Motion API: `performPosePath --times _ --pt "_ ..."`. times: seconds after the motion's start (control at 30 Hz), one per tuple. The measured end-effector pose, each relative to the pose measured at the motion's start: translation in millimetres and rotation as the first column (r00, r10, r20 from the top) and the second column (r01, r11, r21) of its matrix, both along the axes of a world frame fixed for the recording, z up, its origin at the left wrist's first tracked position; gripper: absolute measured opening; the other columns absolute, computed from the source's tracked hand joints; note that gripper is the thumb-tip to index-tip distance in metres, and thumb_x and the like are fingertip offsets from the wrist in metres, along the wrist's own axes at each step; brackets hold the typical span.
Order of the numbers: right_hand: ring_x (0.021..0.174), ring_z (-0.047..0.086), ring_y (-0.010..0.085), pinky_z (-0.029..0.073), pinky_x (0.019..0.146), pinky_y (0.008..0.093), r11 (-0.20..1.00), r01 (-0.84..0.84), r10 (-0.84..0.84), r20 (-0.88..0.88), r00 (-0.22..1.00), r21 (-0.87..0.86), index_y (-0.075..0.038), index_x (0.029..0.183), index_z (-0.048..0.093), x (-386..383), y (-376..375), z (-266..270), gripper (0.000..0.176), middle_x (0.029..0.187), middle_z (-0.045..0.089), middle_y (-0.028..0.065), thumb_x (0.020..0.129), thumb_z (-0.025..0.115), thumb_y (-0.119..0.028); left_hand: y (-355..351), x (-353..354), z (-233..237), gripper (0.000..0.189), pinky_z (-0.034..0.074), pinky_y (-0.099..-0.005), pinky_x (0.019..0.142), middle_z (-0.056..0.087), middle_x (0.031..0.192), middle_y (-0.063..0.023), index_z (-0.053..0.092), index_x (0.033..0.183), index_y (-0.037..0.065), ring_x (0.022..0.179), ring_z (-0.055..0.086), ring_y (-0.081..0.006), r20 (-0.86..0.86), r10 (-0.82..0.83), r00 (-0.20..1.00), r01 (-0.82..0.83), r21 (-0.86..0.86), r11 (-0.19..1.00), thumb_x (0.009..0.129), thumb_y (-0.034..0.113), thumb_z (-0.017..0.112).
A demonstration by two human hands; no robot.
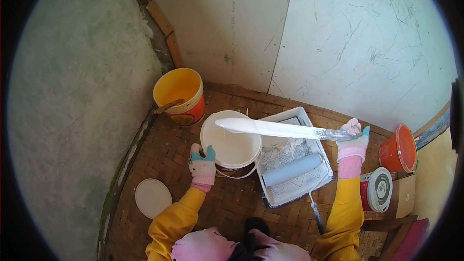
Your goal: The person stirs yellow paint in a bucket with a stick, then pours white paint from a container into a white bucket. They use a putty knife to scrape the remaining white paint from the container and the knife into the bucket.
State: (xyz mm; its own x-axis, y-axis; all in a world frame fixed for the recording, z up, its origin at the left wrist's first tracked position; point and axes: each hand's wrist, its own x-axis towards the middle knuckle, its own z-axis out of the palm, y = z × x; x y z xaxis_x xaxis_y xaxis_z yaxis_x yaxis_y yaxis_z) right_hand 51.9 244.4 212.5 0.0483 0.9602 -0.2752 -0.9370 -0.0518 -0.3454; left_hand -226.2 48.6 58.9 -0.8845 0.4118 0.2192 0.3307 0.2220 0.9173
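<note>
A long flat stick (270, 128), thickly coated in white paint along most of its length, lies across the view above the bucket and tray. My right hand (353, 137), in a pink and teal glove, is closed around its bare grey end. The stick's coated tip is over a white bucket (256, 152) of white paint. My left hand (201, 164), gloved alike, is at that bucket's left rim, teal thumb on the inner side and fingers outside. Right of the bucket, a paint tray (325, 176) holds a roller with a pale blue sleeve (293, 169).
A yellow-lined bucket (191, 111) with a wooden stick stands near the left wall. A round white lid (153, 198) lies on the woven floor (193, 227). At right are an orange bucket (394, 150), a lidded paint tub (377, 191) and a cardboard box (405, 195). Panelled wall (232, 34) ahead.
</note>
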Motion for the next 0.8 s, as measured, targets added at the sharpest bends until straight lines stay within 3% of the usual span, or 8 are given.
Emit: performPosePath --times 0.17,0.3,0.37,0.43,0.5,0.57,0.67,0.8 --pt "0.037 0.032 0.0088 0.031 0.037 0.0206 0.997 0.075 -0.076 -0.031 0.997 -0.013 -0.013 0.051 0.031 43 21 17 0.053 0.045 0.033 -0.0005 0.089 0.028 -0.051 25 3 34 0.029 0.039 -0.0343 0.050 0.047 0.056 -0.0093 0.043 0.066 0.003 0.050 0.046 -0.0207 -0.007 -0.077 0.997 0.076 -0.135 0.988 0.071 0.023 0.062" --pt "0.043 0.032 0.0093 0.033 0.042 0.0227 0.977 0.128 -0.120 -0.057 0.991 0.169 -0.014 0.054 0.031 84 33 30 0.047 0.049 0.029 -0.0026 0.090 0.032 -0.045 34 0 43 0.029 0.040 -0.0348 0.051 0.049 0.057 -0.0105 0.044 0.067 0.003 0.051 0.049 -0.0231 -0.023 -0.102 0.995 0.094 -0.225 0.970 0.071 0.026 0.062" --pt "0.043 0.034 0.0106 0.035 0.044 0.0240 0.973 0.214 -0.213 -0.022 0.977 0.087 -0.013 0.056 0.032 84 23 52 0.046 0.050 0.032 -0.0018 0.090 0.034 -0.044 35 -1 45 0.030 0.040 -0.0348 0.052 0.049 0.057 -0.0107 0.044 0.068 0.003 0.052 0.049 -0.0235 -0.038 -0.109 0.993 0.097 -0.231 0.968 0.071 0.026 0.062" --pt "0.043 0.035 0.0114 0.037 0.044 0.0259 0.973 0.197 -0.195 -0.028 0.980 0.122 -0.011 0.057 0.034 112 38 37 0.046 0.052 0.035 0.0004 0.090 0.034 -0.044 34 -2 44 0.030 0.041 -0.0348 0.052 0.050 0.057 -0.0108 0.044 0.068 0.003 0.052 0.049 -0.0239 -0.055 -0.110 0.992 0.093 -0.241 0.966 0.071 0.027 0.061" --pt "0.051 0.043 0.0144 0.043 0.054 0.0319 0.944 0.292 -0.293 -0.011 0.956 0.153 -0.005 0.073 0.050 122 43 28 0.037 0.059 0.047 0.0031 0.089 0.040 -0.036 33 -2 42 0.029 0.041 -0.0348 0.052 0.050 0.059 -0.0108 0.045 0.069 0.003 0.053 0.050 -0.0232 -0.016 -0.126 0.992 0.118 -0.240 0.964 0.071 0.027 0.061" --pt "0.051 0.044 0.0157 0.043 0.053 0.0313 0.950 0.270 -0.267 -0.038 0.963 0.155 -0.005 0.070 0.047 125 41 15 0.039 0.058 0.046 0.0045 0.089 0.039 -0.037 32 -2 41 0.029 0.041 -0.0348 0.052 0.050 0.059 -0.0107 0.045 0.069 0.003 0.053 0.049 -0.0229 -0.005 -0.124 0.992 0.119 -0.233 0.965 0.072 0.027 0.061" --pt "0.050 0.044 0.0169 0.042 0.051 0.0287 0.917 0.242 -0.255 -0.001 0.967 0.316 -0.004 0.066 0.043 122 44 -2 0.042 0.056 0.043 0.0053 0.089 0.039 -0.038 31 -2 38 0.029 0.040 -0.0347 0.052 0.050 0.060 -0.0103 0.044 0.069 0.003 0.053 0.049 -0.0222 -0.001 -0.121 0.993 0.118 -0.220 0.968 0.072 0.026 0.061" --pt "0.048 0.043 0.0179 0.039 0.046 0.0256 0.862 0.440 -0.482 0.137 0.865 0.252 -0.003 0.065 0.041 65 22 23 0.045 0.053 0.040 0.0068 0.088 0.040 -0.042 27 -5 28 0.028 0.040 -0.0340 0.052 0.048 0.058 -0.0095 0.043 0.069 0.003 0.052 0.048 -0.0212 -0.002 -0.110 0.994 0.109 -0.159 0.981 0.072 0.026 0.060"
